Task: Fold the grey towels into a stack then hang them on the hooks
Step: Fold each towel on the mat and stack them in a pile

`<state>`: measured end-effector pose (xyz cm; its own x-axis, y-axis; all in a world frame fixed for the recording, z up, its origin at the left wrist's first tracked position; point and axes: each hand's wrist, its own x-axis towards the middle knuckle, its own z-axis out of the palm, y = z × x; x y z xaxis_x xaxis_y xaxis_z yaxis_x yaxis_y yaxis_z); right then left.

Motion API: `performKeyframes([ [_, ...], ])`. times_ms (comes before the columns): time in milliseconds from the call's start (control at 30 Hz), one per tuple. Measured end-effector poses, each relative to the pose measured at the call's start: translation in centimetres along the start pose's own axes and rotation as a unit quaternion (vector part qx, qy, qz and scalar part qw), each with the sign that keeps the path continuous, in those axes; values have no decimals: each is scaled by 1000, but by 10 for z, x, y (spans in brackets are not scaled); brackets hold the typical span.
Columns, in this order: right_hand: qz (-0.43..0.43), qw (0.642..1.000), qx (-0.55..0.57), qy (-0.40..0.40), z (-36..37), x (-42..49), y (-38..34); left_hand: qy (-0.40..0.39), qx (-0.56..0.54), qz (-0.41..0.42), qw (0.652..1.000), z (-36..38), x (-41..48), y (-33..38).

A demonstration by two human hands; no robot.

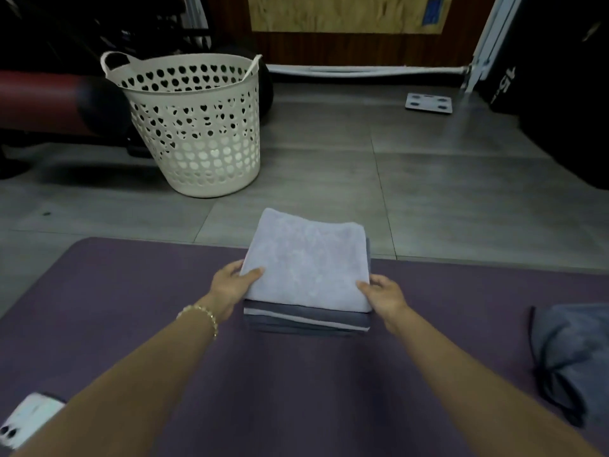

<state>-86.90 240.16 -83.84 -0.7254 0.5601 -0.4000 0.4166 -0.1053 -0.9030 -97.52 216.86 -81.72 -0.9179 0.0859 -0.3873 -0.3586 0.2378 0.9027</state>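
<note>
A stack of folded grey towels [308,268] sits at the far edge of a purple mat [131,308], a light grey towel on top and darker ones beneath. My left hand [232,286] grips the stack's left near corner, thumb on the top towel and fingers down its side. My right hand [384,293] holds the right near corner the same way, thumb on top. No hooks are in view.
A white perforated laundry basket [194,127] stands on the grey floor beyond the mat. A white phone [24,420] lies at the mat's near left. A grey drawstring bag [573,357] lies at the right. A bathroom scale [428,103] sits far right.
</note>
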Motion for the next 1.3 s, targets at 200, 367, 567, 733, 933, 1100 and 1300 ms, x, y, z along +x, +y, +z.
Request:
performKeyframes([
  [200,-1,1000,28,6,-3,7,24,51,-15,47,997,8,0,-20],
  [367,-27,1000,4,-12,-48,5,23,128,186,266,937,28,-24,-3],
  [567,-91,981,-160,58,-158,-10,32,-19,293,418,860,99,-62,13],
  [733,-76,946,-293,114,-262,-33,68,-124,374,430,813,177,-86,-20],
  [933,15,940,-294,172,-339,-62,140,-241,418,295,825,257,-117,-98],
  [1100,46,950,-259,168,-354,-57,182,-266,471,239,806,289,-127,-146],
  [1300,30,959,-120,256,-335,-22,181,-237,482,226,813,299,-132,-162],
])
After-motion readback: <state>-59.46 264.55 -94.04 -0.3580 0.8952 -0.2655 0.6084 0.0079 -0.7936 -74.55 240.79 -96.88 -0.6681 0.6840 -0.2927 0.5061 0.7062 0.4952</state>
